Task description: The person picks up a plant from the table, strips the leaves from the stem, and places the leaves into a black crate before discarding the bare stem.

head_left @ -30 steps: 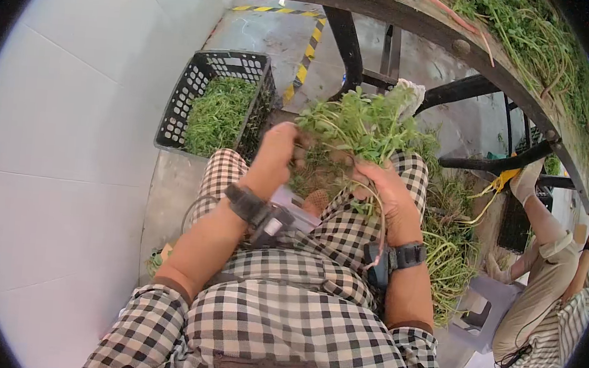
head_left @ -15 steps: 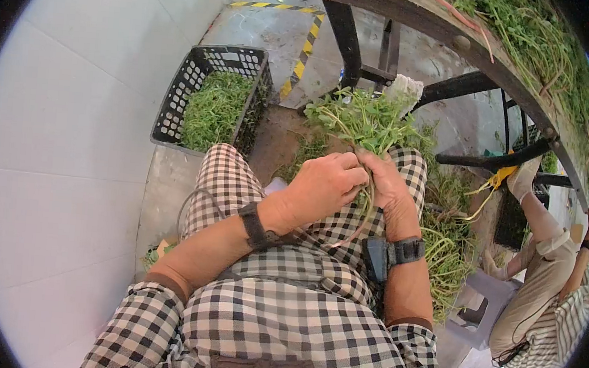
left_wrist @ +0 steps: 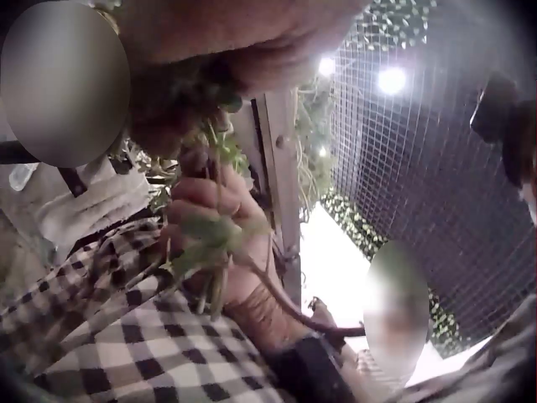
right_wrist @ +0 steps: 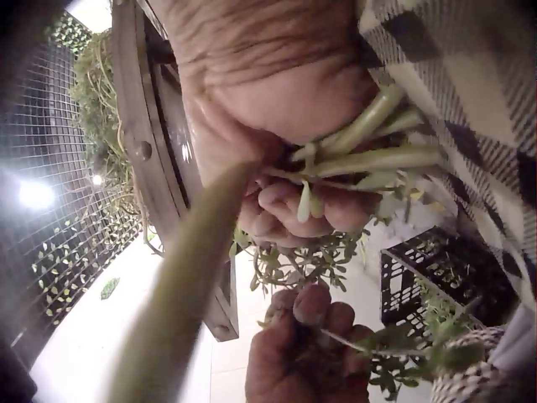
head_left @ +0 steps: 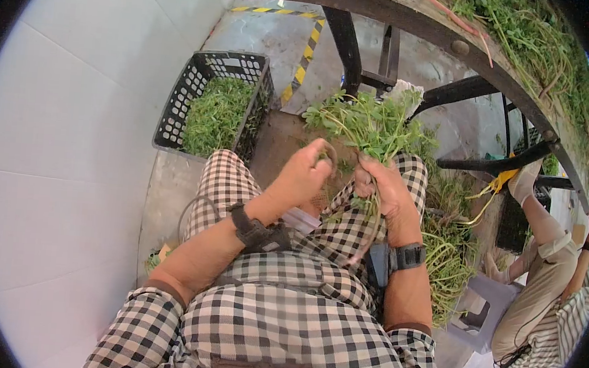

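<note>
Head view, listed from the hands outward, every place reckoned from the bunch of greens.

Item: right hand, fingers curled round the stems of the bunch, which stands above the right thigh. We count this as the nearer hand, being in contact.

Item: left hand, apart from the bunch, on its left and nearer the body. Fingers curled; in the right wrist view we see them apparently pinching a thin sprig.

Item, the governing relation: from the left hand, the bunch lies to the right and forward. We read its long axis as running fore and aft, leafy heads away from the torso, stems trailing back toward the lap past the right hand.

Item: white cloth, just beyond the leafy heads.

Item: black crate, on the floor left of the bunch, holding cut greens.

Item: heap of greens, right of the bunch and nearer the body.

Item: table, beyond the bunch and to its right, bearing more greens.

Item: second person, seated well to the right of the bunch.
</note>
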Motion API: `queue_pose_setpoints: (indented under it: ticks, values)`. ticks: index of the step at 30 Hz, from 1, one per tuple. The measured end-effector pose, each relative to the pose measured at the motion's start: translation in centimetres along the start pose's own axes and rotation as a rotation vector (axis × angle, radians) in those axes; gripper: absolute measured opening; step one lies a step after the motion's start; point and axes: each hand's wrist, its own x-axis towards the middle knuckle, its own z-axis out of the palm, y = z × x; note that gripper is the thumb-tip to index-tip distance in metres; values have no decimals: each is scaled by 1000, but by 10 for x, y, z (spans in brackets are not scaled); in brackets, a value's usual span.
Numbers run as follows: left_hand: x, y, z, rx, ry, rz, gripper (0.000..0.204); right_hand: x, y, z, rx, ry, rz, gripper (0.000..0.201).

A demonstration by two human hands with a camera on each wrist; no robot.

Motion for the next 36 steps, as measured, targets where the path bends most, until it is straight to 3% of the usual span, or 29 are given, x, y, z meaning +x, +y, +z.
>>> queue_pose_setpoints:
  ticks: [3,6,7,10,11,15,21,27,30,33,36]
  values:
    - [0,12,-15,-461,70,-169,13,0,2,4,-20,26,-1,13]
    - [3,13,-31,-583,155,-156,14,-1,-1,10,-25,6,-5,14]
    - [1,21,-36,-423,172,-192,13,0,-1,7,-78,6,5,15]
    - [1,18,-29,83,216,140,12,1,3,13,-133,68,7,15]
    - [2,19,-26,314,261,354,11,2,4,12,-147,71,1,16]
    - [-1,12,-17,610,220,391,20,3,5,7,-173,70,14,17]
    - [-1,18,-18,693,221,410,21,2,3,10,-184,64,18,16]
    - [-1,12,-20,778,165,384,21,6,5,9,-240,76,31,13]
    - [4,4,-16,682,197,355,18,5,4,12,-239,67,36,12]
    - [10,-11,-15,349,235,263,15,8,7,8,-189,26,9,14]
    - [8,-9,-22,125,111,-69,9,8,9,4,-215,68,-11,18]
